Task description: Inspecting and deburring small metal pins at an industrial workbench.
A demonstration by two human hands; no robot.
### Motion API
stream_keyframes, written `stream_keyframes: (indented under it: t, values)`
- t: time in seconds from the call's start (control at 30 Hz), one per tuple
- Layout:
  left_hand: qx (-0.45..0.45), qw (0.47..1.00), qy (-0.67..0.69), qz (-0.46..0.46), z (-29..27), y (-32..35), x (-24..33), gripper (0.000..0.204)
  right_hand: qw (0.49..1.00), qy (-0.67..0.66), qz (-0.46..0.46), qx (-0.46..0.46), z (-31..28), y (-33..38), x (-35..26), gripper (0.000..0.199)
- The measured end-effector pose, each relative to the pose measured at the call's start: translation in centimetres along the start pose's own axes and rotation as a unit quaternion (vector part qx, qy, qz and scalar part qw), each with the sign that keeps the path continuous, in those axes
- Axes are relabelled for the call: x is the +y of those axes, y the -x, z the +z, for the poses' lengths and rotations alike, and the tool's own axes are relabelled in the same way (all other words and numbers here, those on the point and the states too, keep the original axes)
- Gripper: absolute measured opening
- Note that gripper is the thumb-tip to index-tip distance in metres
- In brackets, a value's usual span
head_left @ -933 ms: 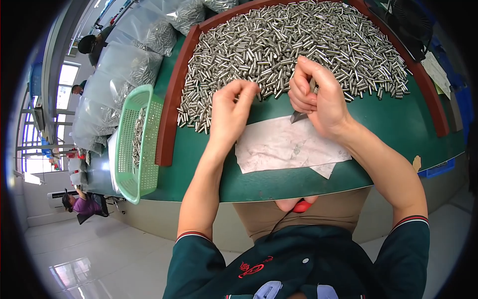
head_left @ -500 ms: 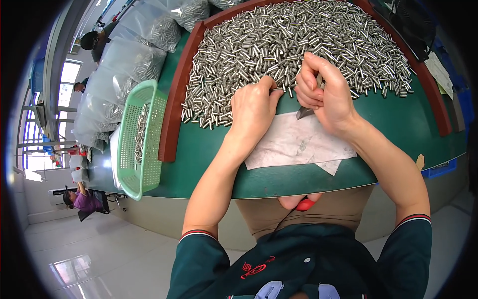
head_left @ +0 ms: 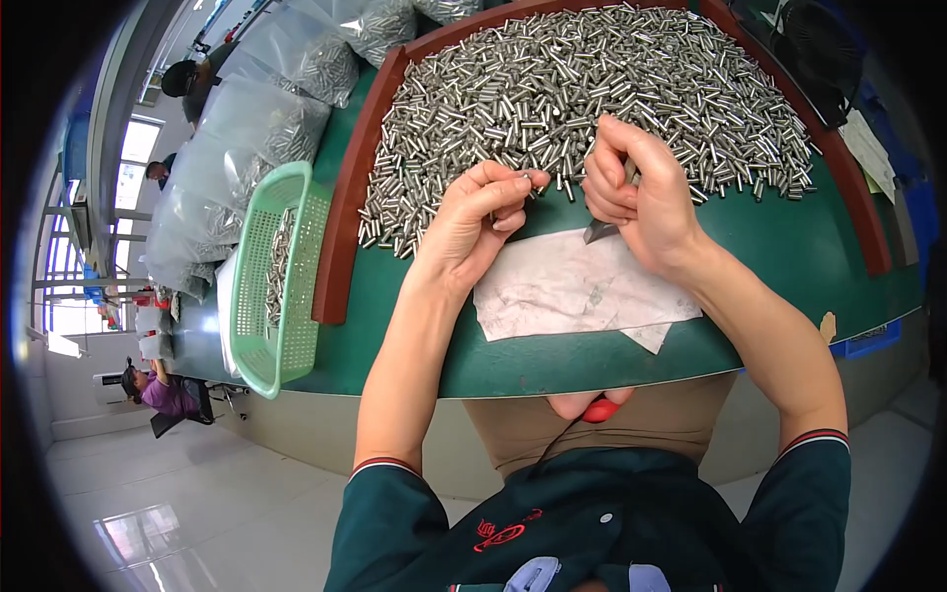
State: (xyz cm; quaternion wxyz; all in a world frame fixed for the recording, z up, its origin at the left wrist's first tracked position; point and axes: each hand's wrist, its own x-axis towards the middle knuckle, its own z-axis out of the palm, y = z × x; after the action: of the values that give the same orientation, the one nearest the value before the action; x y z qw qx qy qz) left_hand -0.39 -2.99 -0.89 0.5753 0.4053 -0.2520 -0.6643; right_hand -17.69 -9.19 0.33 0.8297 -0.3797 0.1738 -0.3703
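Metal pins heaped on green bench; left hand pinches one, right hand fingers grip a small blade (above paper).

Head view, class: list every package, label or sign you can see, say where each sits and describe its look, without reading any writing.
Clear plastic bags of small metal pins: upper left, beyond the green mesh basket; bulging, greyish.
Yellow-green paper label: far right, past the tray's brown rim; small.
White crumpled paper sheet: on the green table, under the hands; not a label.
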Motion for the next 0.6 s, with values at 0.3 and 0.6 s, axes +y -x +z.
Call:
stream_keyframes:
  t: [0.3,0.6]
  values:
    - [0.051,0.989,-0.130,0.039,0.8,0.3,-0.3,0.004,1.000,-0.002,0.001,0.005,0.0,0.0,0.0,0.039]
    - [0.058,0.935,-0.339,0.089,1.3,0.3,-1.0,0.010,1.000,-0.004,0.000,0.009,0.0,0.0,0.0,0.039]
